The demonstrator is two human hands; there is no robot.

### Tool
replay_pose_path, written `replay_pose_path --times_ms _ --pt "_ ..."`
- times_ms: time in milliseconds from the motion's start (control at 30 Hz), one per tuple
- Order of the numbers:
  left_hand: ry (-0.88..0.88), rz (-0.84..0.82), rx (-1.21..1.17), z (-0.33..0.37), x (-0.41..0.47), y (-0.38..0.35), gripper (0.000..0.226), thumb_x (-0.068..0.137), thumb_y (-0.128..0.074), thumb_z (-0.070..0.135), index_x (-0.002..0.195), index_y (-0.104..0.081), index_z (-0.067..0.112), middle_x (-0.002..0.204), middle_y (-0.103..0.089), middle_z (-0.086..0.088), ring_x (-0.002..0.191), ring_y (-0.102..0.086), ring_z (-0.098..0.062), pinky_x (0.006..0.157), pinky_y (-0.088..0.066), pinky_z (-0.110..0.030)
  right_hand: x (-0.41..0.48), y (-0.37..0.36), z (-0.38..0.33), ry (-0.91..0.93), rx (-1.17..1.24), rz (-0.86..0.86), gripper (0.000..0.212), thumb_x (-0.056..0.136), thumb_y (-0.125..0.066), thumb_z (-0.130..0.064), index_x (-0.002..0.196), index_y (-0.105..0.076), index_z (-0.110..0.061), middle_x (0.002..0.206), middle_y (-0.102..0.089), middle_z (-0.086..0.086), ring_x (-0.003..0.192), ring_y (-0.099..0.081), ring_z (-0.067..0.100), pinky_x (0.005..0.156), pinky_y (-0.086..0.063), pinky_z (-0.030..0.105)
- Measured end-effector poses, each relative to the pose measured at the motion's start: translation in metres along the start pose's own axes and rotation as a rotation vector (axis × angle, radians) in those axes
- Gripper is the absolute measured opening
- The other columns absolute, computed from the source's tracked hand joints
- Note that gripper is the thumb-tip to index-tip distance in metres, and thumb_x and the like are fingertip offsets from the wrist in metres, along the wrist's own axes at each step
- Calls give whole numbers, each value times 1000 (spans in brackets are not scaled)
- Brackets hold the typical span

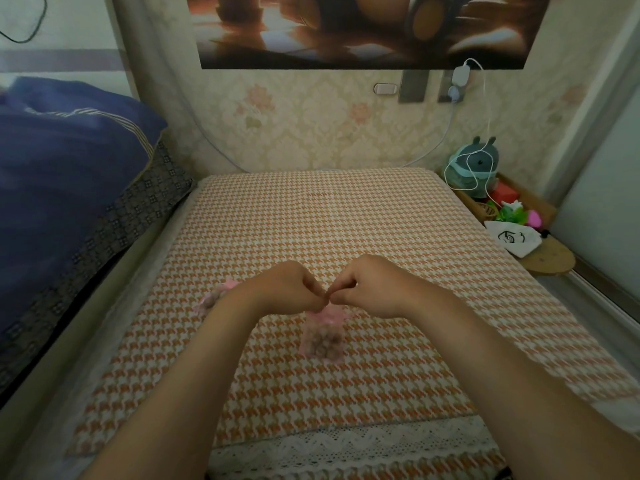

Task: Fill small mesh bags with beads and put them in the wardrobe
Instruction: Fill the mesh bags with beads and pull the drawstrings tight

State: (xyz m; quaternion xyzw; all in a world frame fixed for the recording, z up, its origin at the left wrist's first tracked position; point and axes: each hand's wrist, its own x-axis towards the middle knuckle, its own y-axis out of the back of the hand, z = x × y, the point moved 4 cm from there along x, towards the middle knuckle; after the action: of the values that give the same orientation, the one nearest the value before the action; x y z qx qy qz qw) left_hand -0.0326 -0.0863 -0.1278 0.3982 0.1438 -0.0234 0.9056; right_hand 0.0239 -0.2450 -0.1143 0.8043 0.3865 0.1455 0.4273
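A bench covered with an orange-and-white houndstooth cloth (pixel 311 216) is seen from above. The left hand (pixel 287 289) and the right hand (pixel 367 289) are brought together near the middle of the bench, with knuckles up and fingers curled. Their fingertips meet just above the gathered top of a pink mesh bag (pixel 329 315). The neck of the bag is pinched from both sides, by the left hand from 9 o'clock and by the right hand from 3 o'clock. Whether a drawstring is held cannot be told. The bag hangs from the fingertips toward 6 o'clock, and its lower part is filled with brownish beads (pixel 325 342). Whether its base rests on the cloth cannot be told.

A second pink bag (pixel 211 299) is seen on the cloth at 9 o'clock of the left hand, partly hidden by the wrist.

A blue quilt (pixel 69 168) is piled at 9 to 10 o'clock of the bench. At 2 o'clock a grey-green plush toy (pixel 474 168) is draped with a white cable (pixel 488 116), and a white pouch (pixel 514 239) lies nearer, at 3 o'clock.
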Motion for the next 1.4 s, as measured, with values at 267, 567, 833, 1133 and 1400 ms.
replay_pose_path --times_ms 267,567,833,1133,1400 --pt "-11 103 -28 -1 6 2 10 76 -69 34 75 -79 36 75 -74 15 80 -71 -8 73 -60 -33 -3 -2 1 2 5 -87 19 91 -63 -32 86 -75 -46 99 -73 -13 84 -70 13 84 -60 42" --pt "-67 200 -55 -8 26 -22 30 90 -60 34 78 -73 10 73 -68 -5 65 -58 -15 65 -48 -34 14 -21 35 -102 19 9 11 92 -71 -25 96 -80 -30 75 -67 -21 64 -61 -4 54 -43 12" --pt "-89 154 11 -11 45 -28 16 92 -59 29 92 -74 28 89 -72 8 80 -66 -10 70 -54 -29 26 -19 50 -153 81 -15 20 88 -74 -27 107 -68 -30 91 -72 -8 69 -71 7 59 -51 22" --pt "-97 275 27 -6 80 -25 27 95 -56 32 120 -64 27 103 -66 8 83 -63 -10 68 -49 -27 46 5 78 -181 -1 296 11 95 -64 -27 98 -70 -36 100 -70 -15 90 -66 9 82 -59 38" --pt "-66 296 181 2 111 -35 29 90 -58 27 115 -71 25 106 -72 -1 94 -65 -22 77 -54 -34 70 -7 77 -180 -146 370 26 94 -60 -17 112 -73 -30 103 -72 -4 95 -67 22 66 -48 30"
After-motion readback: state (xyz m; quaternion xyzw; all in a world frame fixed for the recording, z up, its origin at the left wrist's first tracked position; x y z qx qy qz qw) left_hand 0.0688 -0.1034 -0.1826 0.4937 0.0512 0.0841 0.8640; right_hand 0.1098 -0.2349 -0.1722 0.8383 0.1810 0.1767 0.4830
